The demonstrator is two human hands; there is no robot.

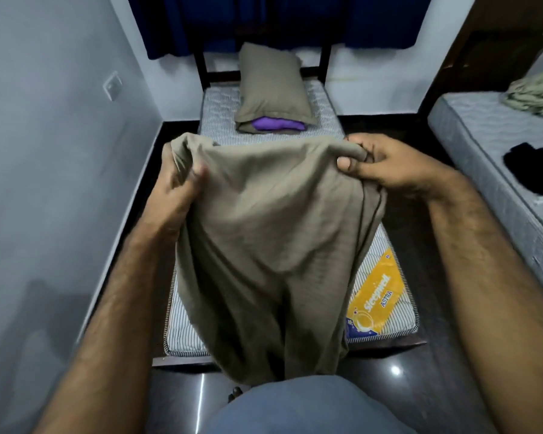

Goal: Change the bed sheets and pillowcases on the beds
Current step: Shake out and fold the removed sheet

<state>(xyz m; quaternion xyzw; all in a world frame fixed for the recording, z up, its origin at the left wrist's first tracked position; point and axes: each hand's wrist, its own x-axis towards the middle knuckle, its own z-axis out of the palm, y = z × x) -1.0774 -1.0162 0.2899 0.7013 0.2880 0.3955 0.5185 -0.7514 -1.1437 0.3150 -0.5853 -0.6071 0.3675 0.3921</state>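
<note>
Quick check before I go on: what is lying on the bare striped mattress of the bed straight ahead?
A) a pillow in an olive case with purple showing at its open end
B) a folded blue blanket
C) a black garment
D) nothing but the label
A: the pillow lies at the head of the mattress, purple cloth showing at its near end.

Pillow (pixel 271 89) on mattress (pixel 308 104) behind sheet (pixel 270 239)

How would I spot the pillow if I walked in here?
Look to the narrow bed with the bare striped mattress straight ahead, under the dark blue curtain. The pillow lies at its far end, in an olive-brown case with purple showing at the open near end.
</note>
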